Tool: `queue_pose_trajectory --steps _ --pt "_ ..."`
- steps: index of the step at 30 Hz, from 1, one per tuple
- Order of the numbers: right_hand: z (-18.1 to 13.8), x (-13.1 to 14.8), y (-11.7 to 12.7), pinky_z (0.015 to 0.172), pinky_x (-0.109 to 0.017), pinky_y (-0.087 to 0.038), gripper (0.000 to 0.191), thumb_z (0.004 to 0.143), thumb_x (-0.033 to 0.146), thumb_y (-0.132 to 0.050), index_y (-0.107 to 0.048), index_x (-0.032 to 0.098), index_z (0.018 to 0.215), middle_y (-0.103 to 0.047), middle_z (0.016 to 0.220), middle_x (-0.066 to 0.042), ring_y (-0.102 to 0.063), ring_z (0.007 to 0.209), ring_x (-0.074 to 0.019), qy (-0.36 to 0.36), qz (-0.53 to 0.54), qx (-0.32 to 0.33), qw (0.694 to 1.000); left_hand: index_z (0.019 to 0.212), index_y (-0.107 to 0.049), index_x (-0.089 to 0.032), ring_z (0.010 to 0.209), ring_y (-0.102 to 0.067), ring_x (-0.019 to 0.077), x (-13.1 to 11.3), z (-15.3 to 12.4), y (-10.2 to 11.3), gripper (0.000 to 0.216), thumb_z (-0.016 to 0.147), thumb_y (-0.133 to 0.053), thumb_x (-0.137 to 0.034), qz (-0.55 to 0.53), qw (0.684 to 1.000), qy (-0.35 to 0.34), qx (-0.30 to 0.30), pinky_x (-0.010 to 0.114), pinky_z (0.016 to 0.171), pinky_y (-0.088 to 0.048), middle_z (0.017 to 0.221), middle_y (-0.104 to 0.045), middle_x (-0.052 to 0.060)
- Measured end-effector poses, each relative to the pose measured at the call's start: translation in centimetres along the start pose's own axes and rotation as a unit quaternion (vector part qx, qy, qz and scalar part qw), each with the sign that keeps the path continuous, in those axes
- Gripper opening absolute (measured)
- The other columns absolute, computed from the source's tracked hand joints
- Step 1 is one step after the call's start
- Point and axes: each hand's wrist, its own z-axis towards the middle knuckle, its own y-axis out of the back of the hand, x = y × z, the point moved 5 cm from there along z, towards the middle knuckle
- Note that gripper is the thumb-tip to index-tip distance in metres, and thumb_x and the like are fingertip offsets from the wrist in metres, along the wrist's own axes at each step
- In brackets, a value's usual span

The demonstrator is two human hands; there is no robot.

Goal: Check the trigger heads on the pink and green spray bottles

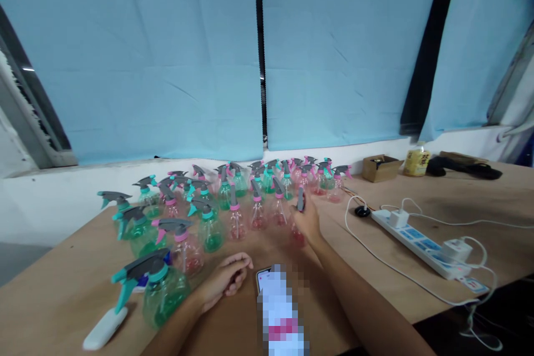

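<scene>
Several small spray bottles [233,200], pink or green with grey triggers, stand in rows across the wooden table [417,189]. My right hand [307,217] reaches forward and is closed around the top of a pink spray bottle [297,235] in the front row. My left hand [227,280] rests on the table with its fingers loosely curled and nothing in them. It lies just left of a phone [275,300] lying flat near the front edge. A large green bottle [161,292] stands to the left of that hand.
A white power strip [425,245] with plugged chargers and cables lies at the right. A cardboard box [380,167], a yellow container [416,161] and a dark object [463,168] sit at the back right. A white oblong object [104,328] lies at the front left.
</scene>
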Motion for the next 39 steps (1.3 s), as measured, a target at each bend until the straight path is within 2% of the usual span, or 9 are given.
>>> queue_pose_trajectory --steps 4,7,11,13,17,21,25,34,39 --pt "-1.4 2.5 -1.6 0.07 -0.029 -0.046 0.022 0.076 0.028 -0.055 -0.065 0.018 0.093 -0.061 0.078 -0.002 -0.055 0.072 -0.0175 0.053 0.124 0.066 0.989 0.086 -0.055 -0.019 0.042 -0.025 0.0044 -0.1 -0.1 0.0 0.031 0.083 -0.06 -0.049 -0.001 1.0 0.0 0.003 0.019 0.041 -0.011 0.056 -0.037 -0.009" --pt "-2.0 3.6 -3.2 0.063 -0.027 -0.046 0.013 0.074 0.023 -0.054 -0.065 0.019 0.08 -0.06 0.069 0.0 -0.055 0.065 -0.0159 0.028 0.218 0.162 0.962 0.086 -0.055 -0.019 0.042 -0.025 0.0046 -0.2 -0.1 0.0 0.032 0.082 -0.061 -0.05 0.0 1.0 0.001 -0.001 0.019 0.041 -0.011 0.055 -0.037 -0.009" --pt "-2.8 4.8 -5.3 0.059 -0.026 -0.046 0.014 0.068 0.02 -0.056 -0.066 0.02 0.078 -0.062 0.063 0.001 -0.056 0.058 -0.014 -0.039 0.326 0.362 0.873 0.086 -0.055 -0.019 0.042 -0.025 0.0046 -0.1 -0.1 0.0 0.032 0.082 -0.061 -0.05 0.003 1.0 0.004 -0.002 0.019 0.041 -0.011 0.055 -0.037 -0.009" --pt "-3.1 5.4 -5.6 0.059 -0.025 -0.046 0.018 0.065 0.019 -0.056 -0.068 0.02 0.079 -0.065 0.067 0.0 -0.058 0.06 -0.0135 -0.053 0.363 0.414 0.833 0.086 -0.055 -0.019 0.042 -0.025 0.0046 0.0 0.0 0.0 0.032 0.082 -0.061 -0.05 0.004 1.0 0.003 -0.002 0.019 0.041 -0.011 0.055 -0.037 -0.009" --pt "-3.2 5.8 -5.5 0.051 -0.022 -0.04 0.015 0.06 0.018 -0.055 -0.067 0.018 0.069 -0.064 0.064 -0.001 -0.053 0.055 -0.0122 -0.093 0.38 0.407 0.825 0.086 -0.055 -0.019 0.042 -0.025 0.0044 0.1 0.1 0.1 0.032 0.082 -0.061 -0.051 0.006 1.0 -0.002 0.0 0.019 0.04 -0.01 0.056 -0.038 -0.009" --pt "-3.2 6.0 -5.6 0.05 -0.022 -0.038 0.013 0.06 0.02 -0.055 -0.066 0.017 0.065 -0.063 0.063 0.0 -0.051 0.054 -0.0116 -0.073 0.381 0.413 0.824 0.086 -0.055 -0.019 0.042 -0.025 0.0042 0.1 0.1 0.1 0.031 0.083 -0.06 -0.049 0.003 1.0 -0.003 -0.006 0.019 0.041 -0.01 0.055 -0.038 -0.009" --pt "-2.9 5.3 -5.9 0.051 -0.022 -0.038 0.014 0.059 0.023 -0.055 -0.066 0.017 0.066 -0.061 0.061 0.0 -0.05 0.054 -0.012 -0.082 0.351 0.419 0.833 0.087 -0.056 -0.019 0.042 -0.024 0.0044 0.2 0.2 0.0 0.029 0.084 -0.059 -0.048 0.0 1.0 -0.007 0.002 0.019 0.041 -0.01 0.056 -0.037 -0.009" --pt "-2.9 5.5 -6.1 0.053 -0.021 -0.038 0.017 0.061 0.018 -0.055 -0.068 0.017 0.072 -0.063 0.065 0.0 -0.053 0.057 -0.0117 -0.066 0.396 0.433 0.807 0.086 -0.055 -0.019 0.043 -0.025 0.0045 0.3 0.2 0.1 0.024 0.082 -0.06 -0.042 -0.004 1.0 -0.001 0.005 0.018 0.04 -0.011 0.055 -0.039 -0.009" --pt "-2.8 4.8 -6.5 0.051 -0.022 -0.037 0.012 0.058 0.019 -0.057 -0.066 0.018 0.065 -0.061 0.06 0.0 -0.051 0.055 -0.0122 -0.078 0.372 0.416 0.826 0.086 -0.055 -0.019 0.043 -0.025 0.0045 0.4 0.2 0.2 0.023 0.082 -0.06 -0.041 -0.008 1.0 0.0 0.002 0.017 0.041 -0.011 0.056 -0.038 -0.009"
